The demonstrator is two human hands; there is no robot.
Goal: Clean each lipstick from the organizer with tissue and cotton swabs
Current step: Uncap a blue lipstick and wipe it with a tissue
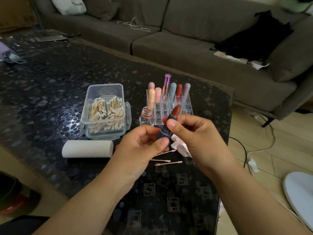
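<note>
An open lipstick (169, 123) with a dark blue tube and a brown-red bullet is held tilted above the table. My left hand (140, 148) grips its lower end. My right hand (191, 133) pinches the tube near the top. Behind them a clear acrylic organizer (184, 106) holds several capped lipsticks in pastel colours. A crumpled pink-stained tissue (180, 146) lies under my right hand. Three used cotton swabs (167, 162) lie on the table in front of it.
A clear plastic box of cotton swabs (105, 111) stands left of the organizer, with a small open bottle (146, 116) between them. A white tissue roll (87, 148) lies in front of the box. The dark table's right edge (230, 133) is close; a grey sofa (186, 39) runs behind.
</note>
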